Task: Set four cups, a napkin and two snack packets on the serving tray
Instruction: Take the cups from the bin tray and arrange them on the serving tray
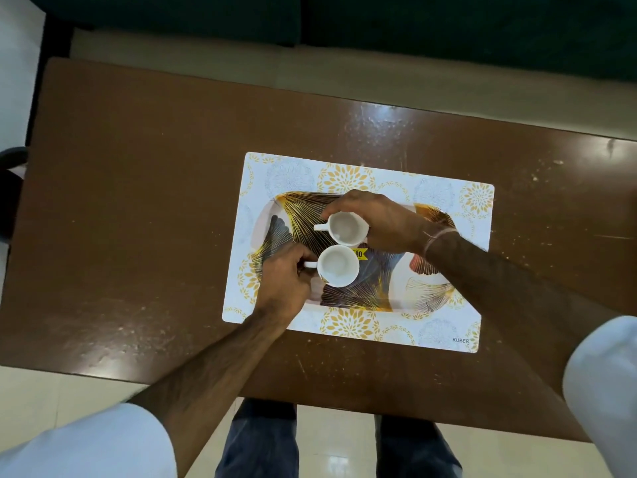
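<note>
A serving tray (418, 288) with a dark and gold leaf pattern lies on a white placemat. Two empty white cups stand on its middle, both with handles pointing left. My right hand (382, 224) wraps around the far cup (344, 227) from the right side. My left hand (282, 281) pinches the handle of the near cup (337, 265). The two cups sit close together, almost touching. A yellow price sticker (359, 253) shows on the tray between them. No napkin or snack packet is in view.
The placemat (286, 174), white with gold flowers, lies on a brown wooden table (138, 201). A dark green sofa (448, 25) stands beyond the table's far edge. My legs (262, 439) show below the near edge, over a pale tiled floor.
</note>
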{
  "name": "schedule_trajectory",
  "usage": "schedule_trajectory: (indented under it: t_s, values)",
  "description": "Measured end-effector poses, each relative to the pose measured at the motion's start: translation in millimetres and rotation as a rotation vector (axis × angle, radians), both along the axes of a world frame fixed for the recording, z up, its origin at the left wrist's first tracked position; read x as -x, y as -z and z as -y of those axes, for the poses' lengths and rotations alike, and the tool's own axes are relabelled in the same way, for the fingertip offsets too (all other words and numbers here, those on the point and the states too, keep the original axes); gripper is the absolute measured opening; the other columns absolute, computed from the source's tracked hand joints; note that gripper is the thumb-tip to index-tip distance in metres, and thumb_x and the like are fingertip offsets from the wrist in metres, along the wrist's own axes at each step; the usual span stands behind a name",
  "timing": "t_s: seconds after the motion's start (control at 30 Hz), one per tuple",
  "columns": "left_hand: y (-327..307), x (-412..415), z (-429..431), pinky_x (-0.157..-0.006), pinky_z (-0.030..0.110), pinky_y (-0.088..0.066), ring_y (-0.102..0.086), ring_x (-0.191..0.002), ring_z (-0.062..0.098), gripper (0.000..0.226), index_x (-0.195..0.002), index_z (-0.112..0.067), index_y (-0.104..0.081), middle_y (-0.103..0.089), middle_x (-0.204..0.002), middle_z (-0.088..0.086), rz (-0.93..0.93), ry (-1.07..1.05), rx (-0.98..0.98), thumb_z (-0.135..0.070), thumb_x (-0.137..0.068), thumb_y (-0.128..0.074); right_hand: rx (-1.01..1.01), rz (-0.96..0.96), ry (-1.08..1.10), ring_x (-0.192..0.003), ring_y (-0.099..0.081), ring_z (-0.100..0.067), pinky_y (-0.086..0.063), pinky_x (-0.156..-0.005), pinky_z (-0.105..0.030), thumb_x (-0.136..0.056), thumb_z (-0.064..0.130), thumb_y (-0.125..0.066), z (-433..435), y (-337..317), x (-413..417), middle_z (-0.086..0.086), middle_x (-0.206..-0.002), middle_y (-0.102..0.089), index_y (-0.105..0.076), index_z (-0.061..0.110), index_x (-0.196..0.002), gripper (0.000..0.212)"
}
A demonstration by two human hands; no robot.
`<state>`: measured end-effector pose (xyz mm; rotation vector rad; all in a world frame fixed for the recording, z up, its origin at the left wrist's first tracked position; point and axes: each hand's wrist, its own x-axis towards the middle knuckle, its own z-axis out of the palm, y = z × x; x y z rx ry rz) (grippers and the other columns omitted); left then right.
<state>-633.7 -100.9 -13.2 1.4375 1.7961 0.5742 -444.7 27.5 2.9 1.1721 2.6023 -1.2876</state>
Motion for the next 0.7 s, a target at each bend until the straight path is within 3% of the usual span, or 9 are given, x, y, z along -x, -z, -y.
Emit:
schedule_trajectory:
  t_s: [0.13,0.23,0.3,0.37,0.47,0.57,0.7]
  values:
    - [-4,-1,0,-0.070,0.037,-0.056,-0.059,-0.087,0.017,0.039,-0.099,-0.014,-0.061,-0.063,-0.096,0.001,0.036,0.031,0.024,0.002,-0.066,-0.076,-0.003,0.029,-0.008,-0.126,-0.050,-0.024,-0.031,-0.102,-0.024,-0.077,0.008,-0.080,5,2,-1,-0.008,-0.139,-0.057,-0.048,0.021,-0.145,0.076]
    - [-12,7,-3,-0.079,0.047,-0.051,-0.052,-0.097,0.023,0.051,-0.108,-0.012,-0.053,-0.052,-0.106,0.002,0.003,0.072,-0.003,-0.013,-0.060,-0.072,0.004,0.077,0.046,-0.130,-0.047,-0.027,-0.039,-0.110,-0.038,-0.078,0.012,-0.081,9,1,-3,-0.009,-0.143,-0.051,-0.037,0.023,-0.151,0.086]
    - [-19,16,-10,-0.080,0.046,-0.042,-0.046,-0.097,0.022,0.054,-0.108,-0.013,-0.051,-0.049,-0.106,0.001,-0.050,0.147,-0.052,-0.032,-0.059,-0.064,0.008,0.111,0.102,-0.130,-0.047,-0.030,-0.042,-0.108,-0.046,-0.076,0.014,-0.083,10,-2,-7,-0.010,-0.143,-0.049,-0.038,0.023,-0.150,0.087]
    - [-25,23,-21,-0.081,0.041,-0.036,-0.043,-0.099,0.020,0.054,-0.109,-0.015,-0.051,-0.049,-0.108,0.000,-0.081,0.210,-0.094,-0.041,-0.063,-0.061,-0.015,0.108,0.194,-0.128,-0.049,-0.032,-0.046,-0.103,-0.049,-0.076,0.004,-0.077,10,-5,-11,-0.012,-0.141,-0.050,-0.044,0.021,-0.146,0.079]
    - [-31,18,-47,-0.086,0.039,-0.036,-0.045,-0.104,0.019,0.038,-0.113,-0.018,-0.056,-0.053,-0.113,-0.002,-0.103,0.196,-0.168,-0.042,-0.084,-0.059,-0.103,0.062,0.388,-0.123,-0.053,-0.034,-0.049,-0.098,-0.047,-0.078,-0.007,-0.055,14,-9,-25,-0.013,-0.136,-0.054,-0.053,0.014,-0.138,0.064]
    - [-35,-9,-83,-0.095,0.037,-0.034,-0.047,-0.117,0.020,0.034,-0.118,-0.020,-0.059,-0.058,-0.125,-0.003,-0.171,0.201,-0.182,-0.040,-0.090,-0.054,-0.205,0.063,0.498,-0.122,-0.054,-0.033,-0.047,-0.099,-0.039,-0.092,0.009,-0.054,14,-11,-49,-0.011,-0.135,-0.057,-0.055,0.012,-0.135,0.042]
    - [-34,-69,-123,-0.098,0.040,-0.036,-0.050,-0.122,0.030,0.039,-0.122,-0.015,-0.063,-0.058,-0.133,0.004,-0.259,0.313,-0.130,-0.030,-0.086,-0.060,-0.252,0.111,0.617,-0.123,-0.053,-0.033,-0.046,-0.099,-0.037,-0.096,0.025,-0.055,8,-15,-102,-0.010,-0.138,-0.055,-0.053,0.013,-0.135,0.041]
